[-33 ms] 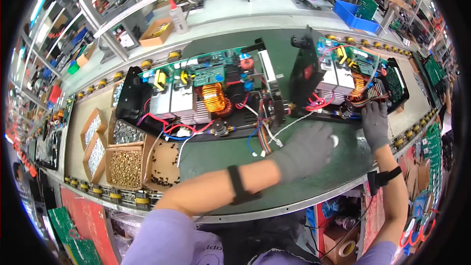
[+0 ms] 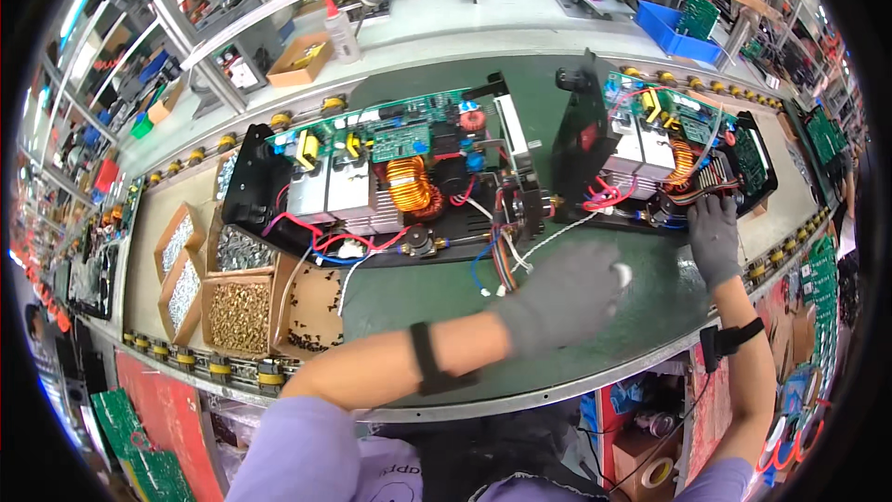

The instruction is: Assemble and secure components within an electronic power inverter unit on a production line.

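Observation:
My gloved left hand (image 2: 567, 302) hovers over the green mat (image 2: 390, 302), apart from both units; motion smears its fingers. A small white spot (image 2: 623, 272) shows at its fingertips, too blurred to name. At the right, my gloved right hand (image 2: 714, 237) has its fingers curled over the front edge of a black metal case (image 2: 757, 163), beside a multicoloured ribbon cable (image 2: 697, 188). This case holds a green circuit board, heat sinks and a copper coil (image 2: 681, 165). Left of it sits a similar open unit (image 2: 243, 191), with a copper coil (image 2: 409, 184) and loose wires at its front.
Cardboard trays of brass-coloured fasteners (image 2: 239, 316), silvery parts (image 2: 246, 249) and black screws (image 2: 314, 302) stand at the left. A roller track (image 2: 218, 367) runs along the bench. Behind are a red-tipped bottle (image 2: 341, 33) and a blue bin (image 2: 671, 33).
My left hand and forearm have shifted slightly left and toward me. My right hand stays at the case's front edge.

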`<state>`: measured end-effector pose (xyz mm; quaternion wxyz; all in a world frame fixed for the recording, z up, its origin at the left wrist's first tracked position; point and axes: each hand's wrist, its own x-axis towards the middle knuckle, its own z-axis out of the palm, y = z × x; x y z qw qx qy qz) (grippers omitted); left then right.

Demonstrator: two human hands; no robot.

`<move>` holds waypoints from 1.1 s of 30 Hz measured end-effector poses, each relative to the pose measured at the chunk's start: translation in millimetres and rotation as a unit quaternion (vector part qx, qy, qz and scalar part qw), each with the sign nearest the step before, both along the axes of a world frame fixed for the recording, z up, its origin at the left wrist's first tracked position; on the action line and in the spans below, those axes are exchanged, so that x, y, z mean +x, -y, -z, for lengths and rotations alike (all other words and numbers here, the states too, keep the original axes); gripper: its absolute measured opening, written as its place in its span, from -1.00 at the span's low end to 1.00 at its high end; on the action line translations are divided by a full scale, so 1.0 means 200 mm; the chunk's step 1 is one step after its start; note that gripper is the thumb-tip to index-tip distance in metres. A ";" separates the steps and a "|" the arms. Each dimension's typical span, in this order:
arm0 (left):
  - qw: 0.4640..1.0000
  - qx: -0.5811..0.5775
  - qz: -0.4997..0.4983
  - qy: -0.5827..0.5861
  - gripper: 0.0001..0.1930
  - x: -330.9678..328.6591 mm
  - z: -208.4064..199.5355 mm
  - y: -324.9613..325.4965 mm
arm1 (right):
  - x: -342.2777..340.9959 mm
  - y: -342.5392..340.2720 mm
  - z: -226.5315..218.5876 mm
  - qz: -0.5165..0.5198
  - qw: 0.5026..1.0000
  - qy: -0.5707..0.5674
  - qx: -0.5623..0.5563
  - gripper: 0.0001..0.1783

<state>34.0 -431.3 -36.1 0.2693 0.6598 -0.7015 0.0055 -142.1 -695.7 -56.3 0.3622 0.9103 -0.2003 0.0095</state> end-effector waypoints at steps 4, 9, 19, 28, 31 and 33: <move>0.983 -0.096 -0.153 0.037 -0.75 0.21 0.01 -0.37 | -0.06 0.02 -0.02 -0.031 0.999 0.031 -0.030 -0.86; 0.954 -0.060 -0.288 0.052 -0.80 0.34 0.04 -0.46 | -0.03 0.06 0.04 -0.047 0.998 0.039 -0.014 -0.87; 0.936 0.083 -0.302 0.159 -0.81 0.39 0.12 -0.29 | 0.04 0.10 -0.05 -0.123 0.990 -0.021 0.070 -0.90; 0.953 0.033 -0.261 0.149 -0.78 0.43 0.13 -0.30 | 0.04 0.00 -0.10 -0.048 0.998 -0.009 0.046 -0.83; 0.957 0.021 -0.255 0.136 -0.81 0.43 0.11 -0.30 | 0.05 0.01 -0.09 -0.041 0.997 -0.002 0.071 -0.87; 0.957 0.013 -0.258 0.134 -0.83 0.43 0.11 -0.30 | 0.03 0.01 -0.07 -0.039 0.997 0.012 0.070 -0.88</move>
